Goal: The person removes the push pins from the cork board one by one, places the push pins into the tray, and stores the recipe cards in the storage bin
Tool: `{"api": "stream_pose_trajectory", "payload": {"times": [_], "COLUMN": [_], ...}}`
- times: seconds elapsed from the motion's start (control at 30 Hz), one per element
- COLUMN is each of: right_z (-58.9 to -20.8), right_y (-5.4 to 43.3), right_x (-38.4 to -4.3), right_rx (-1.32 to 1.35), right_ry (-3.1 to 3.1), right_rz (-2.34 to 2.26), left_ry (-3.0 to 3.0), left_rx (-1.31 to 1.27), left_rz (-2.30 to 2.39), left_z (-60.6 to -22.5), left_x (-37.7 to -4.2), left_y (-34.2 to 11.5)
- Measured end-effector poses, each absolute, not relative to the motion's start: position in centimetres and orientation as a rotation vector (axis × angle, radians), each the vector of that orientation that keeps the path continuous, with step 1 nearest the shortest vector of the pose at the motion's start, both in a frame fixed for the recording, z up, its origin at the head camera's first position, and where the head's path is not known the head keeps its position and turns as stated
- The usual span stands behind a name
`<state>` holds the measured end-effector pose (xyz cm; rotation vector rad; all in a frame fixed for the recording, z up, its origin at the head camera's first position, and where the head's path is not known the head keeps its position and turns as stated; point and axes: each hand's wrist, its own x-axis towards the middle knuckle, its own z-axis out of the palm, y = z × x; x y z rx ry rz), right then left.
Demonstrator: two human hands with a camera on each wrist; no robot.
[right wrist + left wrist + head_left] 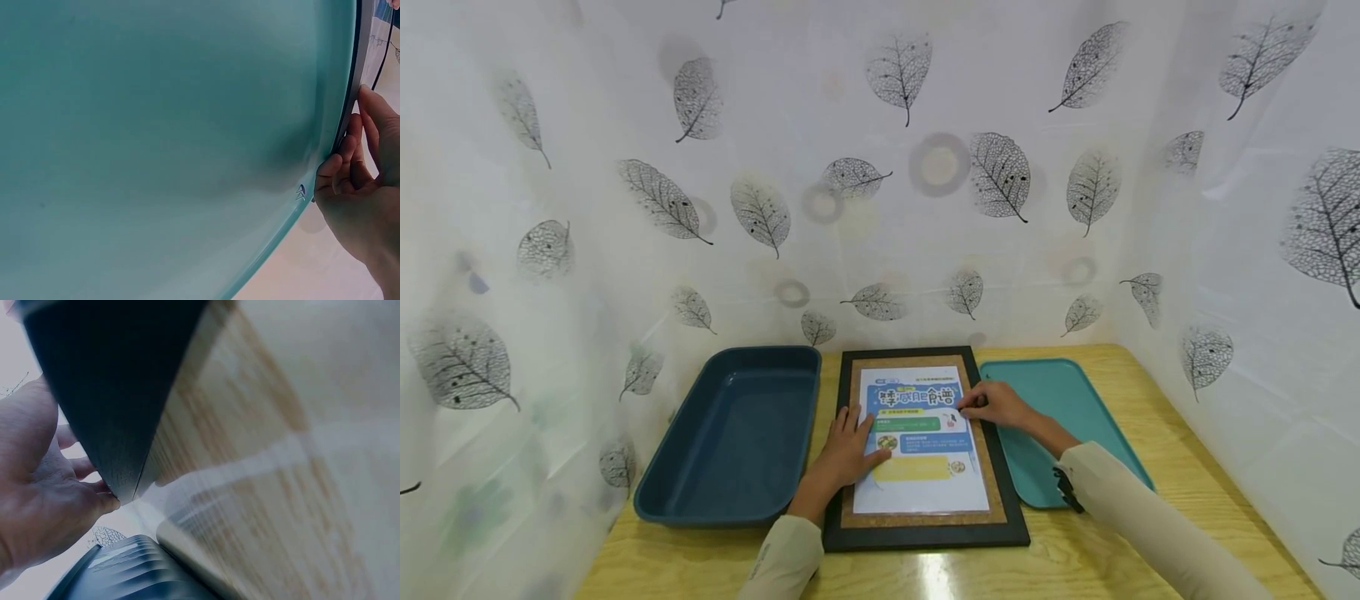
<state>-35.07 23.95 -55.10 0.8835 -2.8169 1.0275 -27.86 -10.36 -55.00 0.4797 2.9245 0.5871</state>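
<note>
A black-framed cork board [996,475] lies on the table with a printed sheet [917,496] on its cork face. My left hand [842,446] rests on the sheet's left side, fingers spread; in the left wrist view that hand [44,481] shows beyond the dark frame edge [112,387]. At the sheet's right edge, my right hand [1003,406] has thumb and forefinger pinched on a small dark object, its kind too small to tell. The right wrist view has this hand [369,169] beside the frame's edge, other fingers curled.
A deep dark blue tray [730,442] stands left of the board. To the right lies a shallow teal tray [1060,400], partly under my right forearm. A leaf-patterned curtain [880,233] surrounds the wooden table [700,567] at the back and sides.
</note>
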Motion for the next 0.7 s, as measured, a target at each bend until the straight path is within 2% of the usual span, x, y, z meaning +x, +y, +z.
{"api": "stream_pose_trajectory", "payload": {"times": [0.7], "right_z": [-54.99], "right_y": [23.73], "right_x": [-35.18], "right_rx": [0.873], "right_ry": [-2.848], "right_rz": [1.014], "left_ry": [2.928], "left_rx": [0.502], "left_rz": [0.573], "left_z": [-55.41], "left_x": [-27.99], "left_y": [-10.48]}}
